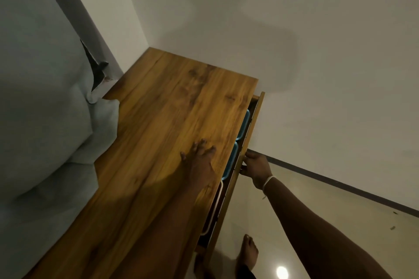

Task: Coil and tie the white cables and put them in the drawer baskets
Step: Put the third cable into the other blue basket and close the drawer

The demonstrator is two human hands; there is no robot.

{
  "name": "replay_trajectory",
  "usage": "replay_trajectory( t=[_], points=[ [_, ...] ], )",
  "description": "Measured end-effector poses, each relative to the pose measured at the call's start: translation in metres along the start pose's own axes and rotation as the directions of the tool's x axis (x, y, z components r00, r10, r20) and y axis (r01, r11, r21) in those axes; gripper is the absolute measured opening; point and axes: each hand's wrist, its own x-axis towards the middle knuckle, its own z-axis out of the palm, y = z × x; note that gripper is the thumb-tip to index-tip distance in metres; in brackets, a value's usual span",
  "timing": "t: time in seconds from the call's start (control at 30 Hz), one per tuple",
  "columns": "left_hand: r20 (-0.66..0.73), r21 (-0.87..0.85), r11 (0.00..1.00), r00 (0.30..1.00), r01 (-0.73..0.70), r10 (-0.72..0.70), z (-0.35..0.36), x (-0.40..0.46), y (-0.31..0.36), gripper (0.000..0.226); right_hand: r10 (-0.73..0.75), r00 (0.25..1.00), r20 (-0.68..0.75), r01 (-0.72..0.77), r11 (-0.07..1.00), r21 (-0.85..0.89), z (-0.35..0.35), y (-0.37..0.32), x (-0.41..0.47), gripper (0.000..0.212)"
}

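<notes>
Drawer (254,133), lower right: light, sliding; front edge pinched by right hand (257,169). Left hand (200,156) spread flat on worktop (158,108). Baskets (231,158) rigid.

Mostly hiding under the wooden tabletop (172,106): the drawer (247,142), showing only a narrow gap. Peeking through that gap: thin slivers of two blue baskets (246,123) and one white-rimmed basket (215,208), contents impossible to tell. Wrapping around the drawer front, fingertips out of sight: the right hand (257,169). Blurring slightly at the fingers: the left hand (200,157). Running off the bottom edge: both forearms and a bare foot (248,253).
</notes>
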Motion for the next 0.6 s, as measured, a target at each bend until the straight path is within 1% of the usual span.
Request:
replay_trajectory(
  t=[0.27,0.4,0.5,0.6],
  points=[
    [-0.04,-0.004,1.0,0.999,0.01,-0.01,0.004,-0.001,0.0,0.063,0.015,0.998,0.063,-0.015,1.0,0.004,0.026,-0.011,0.002,0.03],
    [-0.042,-0.018,1.0,0.999,0.005,-0.006,0.005,-0.001,0.0,0.061,0.033,0.994,0.104,-0.038,0.998,0.045,0.033,-0.015,0.004,0.029],
    [-0.034,-0.001,1.0,0.999,0.002,-0.002,0.006,0.0,-0.002,0.062,0.047,0.992,0.12,-0.058,0.994,0.088,0.035,-0.018,0.005,0.027],
    [-0.029,0.021,1.0,1.0,0.001,0.0,0.009,-0.001,-0.003,0.065,0.068,0.99,0.125,-0.08,0.993,0.092,0.034,-0.016,0.007,0.025]
  ],
)
